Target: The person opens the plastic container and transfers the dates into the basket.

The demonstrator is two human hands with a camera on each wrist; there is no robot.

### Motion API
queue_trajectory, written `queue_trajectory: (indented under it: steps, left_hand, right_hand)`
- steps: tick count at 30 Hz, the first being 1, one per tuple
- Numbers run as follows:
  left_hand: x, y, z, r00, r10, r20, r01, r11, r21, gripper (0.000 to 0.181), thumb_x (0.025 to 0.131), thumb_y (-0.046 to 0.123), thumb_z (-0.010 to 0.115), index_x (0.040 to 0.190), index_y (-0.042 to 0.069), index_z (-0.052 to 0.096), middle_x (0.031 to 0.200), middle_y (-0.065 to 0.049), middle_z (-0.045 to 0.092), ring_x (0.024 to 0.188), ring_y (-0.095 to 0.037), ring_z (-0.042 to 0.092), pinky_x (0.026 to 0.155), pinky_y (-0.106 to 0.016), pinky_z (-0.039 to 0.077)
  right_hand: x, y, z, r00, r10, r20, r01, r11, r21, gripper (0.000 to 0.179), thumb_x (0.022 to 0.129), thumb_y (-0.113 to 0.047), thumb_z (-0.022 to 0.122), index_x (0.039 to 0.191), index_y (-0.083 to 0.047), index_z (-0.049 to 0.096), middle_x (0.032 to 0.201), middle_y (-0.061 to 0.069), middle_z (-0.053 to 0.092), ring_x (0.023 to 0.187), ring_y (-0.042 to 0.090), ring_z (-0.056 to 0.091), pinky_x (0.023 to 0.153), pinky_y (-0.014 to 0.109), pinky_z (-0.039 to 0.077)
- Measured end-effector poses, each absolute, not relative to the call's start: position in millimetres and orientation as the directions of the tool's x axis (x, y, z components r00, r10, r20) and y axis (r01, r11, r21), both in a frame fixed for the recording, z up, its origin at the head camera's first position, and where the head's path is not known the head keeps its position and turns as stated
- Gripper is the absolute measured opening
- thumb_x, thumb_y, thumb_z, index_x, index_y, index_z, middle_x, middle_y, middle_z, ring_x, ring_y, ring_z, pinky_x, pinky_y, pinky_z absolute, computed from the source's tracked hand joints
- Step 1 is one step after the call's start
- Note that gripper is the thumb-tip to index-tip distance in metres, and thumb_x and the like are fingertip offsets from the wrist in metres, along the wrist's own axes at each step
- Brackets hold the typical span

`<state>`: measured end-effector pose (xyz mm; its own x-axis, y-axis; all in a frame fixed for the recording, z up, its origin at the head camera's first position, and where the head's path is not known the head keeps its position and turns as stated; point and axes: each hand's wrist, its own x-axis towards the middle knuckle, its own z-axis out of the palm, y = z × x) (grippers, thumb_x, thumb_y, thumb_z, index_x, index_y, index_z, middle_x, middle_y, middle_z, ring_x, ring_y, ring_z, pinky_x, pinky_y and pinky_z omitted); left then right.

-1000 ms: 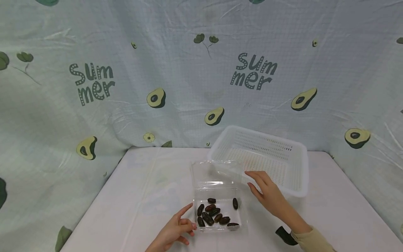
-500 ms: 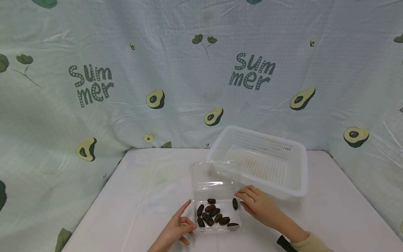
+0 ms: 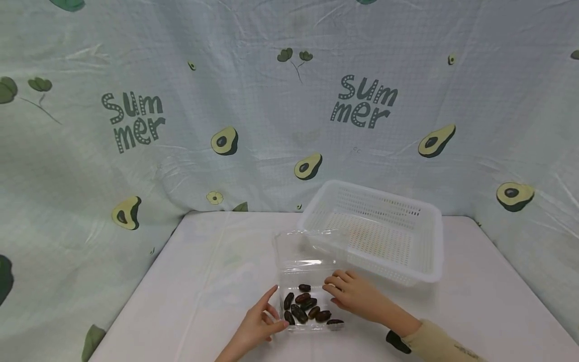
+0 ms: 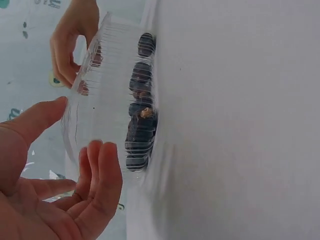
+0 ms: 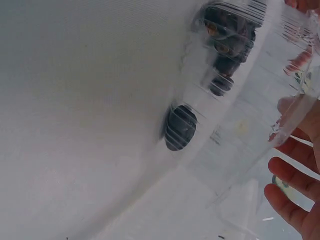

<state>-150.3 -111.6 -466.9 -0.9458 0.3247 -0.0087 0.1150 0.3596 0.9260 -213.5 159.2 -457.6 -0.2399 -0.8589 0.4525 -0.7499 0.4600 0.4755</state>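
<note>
A clear plastic clamshell box [image 3: 312,327] stands on the white table with its lid raised; several dark brown dates [image 3: 299,313] lie on its floor. My left hand [image 3: 255,324] is at the box's left side, thumb at the rim and fingers beside the wall in the left wrist view. Over the right edge reaches my right hand [image 3: 357,296], fingertips bent down inside the box. In the head view it covers the spot of the rightmost date. The right wrist view shows a separate date [image 5: 181,127] on the floor, with nothing visible between the fingers.
Behind the box and to its right stands a white perforated plastic basket [image 3: 427,246]. A black strap [image 3: 398,342] shows beside the right sleeve. A printed avocado curtain [image 3: 253,100] hangs behind the table [image 3: 203,281].
My right hand has come left and nearer, from beside the basket to over the box's right edge. My left thumb has moved toward the near-left corner of the box.
</note>
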Motion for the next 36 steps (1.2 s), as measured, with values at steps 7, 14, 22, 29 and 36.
queue_trajectory:
  steps: [7, 14, 22, 29, 36]
  left_hand:
    - [-150.2, -106.5, -471.3, -0.910, 0.326, 0.257, 0.414, 0.662, 0.625, 0.081, 0.068, 0.036, 0.075, 0.136, 0.014, 0.038, 0.107, -0.011, 0.042, 0.082, -0.011, 0.040, 0.062, -0.020, 0.039]
    - [-158.6, -101.7, -468.4, -0.828, 0.398, 0.394, 0.531, 0.781, 0.328, 0.094, 0.060, 0.051, 0.075, 0.138, 0.016, 0.036, 0.136, -0.014, 0.036, 0.107, -0.028, 0.037, 0.077, -0.043, 0.044]
    - [-169.8, -105.7, -465.9, -0.780, 0.529, 0.334, 0.615, 0.748, 0.251, 0.099, 0.064, 0.056, 0.070, 0.143, 0.018, 0.023, 0.147, -0.008, 0.024, 0.131, -0.035, 0.024, 0.088, -0.052, 0.037]
    - [-175.9, -106.8, -465.8, -0.763, 0.579, 0.287, 0.642, 0.731, 0.232, 0.099, 0.067, 0.058, 0.067, 0.144, 0.017, 0.020, 0.150, -0.007, 0.018, 0.136, -0.034, 0.014, 0.096, -0.054, 0.032]
    - [-180.0, -108.4, -467.0, -0.778, 0.590, 0.217, 0.628, 0.739, 0.244, 0.099, 0.069, 0.061, 0.062, 0.144, 0.017, 0.015, 0.150, -0.009, 0.013, 0.137, -0.035, 0.009, 0.098, -0.058, 0.028]
  right_hand:
    - [-218.2, 139.9, -464.3, -0.277, -0.902, 0.331, -0.763, 0.416, 0.496, 0.042, 0.070, -0.022, 0.073, 0.108, -0.018, 0.056, 0.108, -0.007, 0.057, 0.094, 0.010, 0.051, 0.076, 0.025, 0.044]
    - [-225.9, 124.9, -470.7, -0.326, -0.920, 0.219, -0.782, 0.392, 0.484, 0.041, 0.078, -0.021, 0.065, 0.117, -0.023, 0.053, 0.121, -0.010, 0.053, 0.101, 0.007, 0.048, 0.076, 0.023, 0.042]
    - [-231.9, 116.9, -475.5, -0.312, -0.935, 0.170, -0.755, 0.352, 0.553, 0.043, 0.081, -0.025, 0.062, 0.123, -0.024, 0.050, 0.130, -0.010, 0.048, 0.104, 0.006, 0.047, 0.074, 0.023, 0.043]
    - [-232.3, 114.1, -477.3, -0.308, -0.940, 0.148, -0.738, 0.334, 0.586, 0.046, 0.081, -0.026, 0.062, 0.125, -0.025, 0.048, 0.131, -0.011, 0.049, 0.104, 0.006, 0.046, 0.072, 0.023, 0.042]
    - [-234.1, 113.1, -478.8, -0.338, -0.934, 0.119, -0.745, 0.343, 0.572, 0.047, 0.082, -0.025, 0.061, 0.126, -0.025, 0.048, 0.129, -0.012, 0.050, 0.105, 0.006, 0.046, 0.072, 0.022, 0.041]
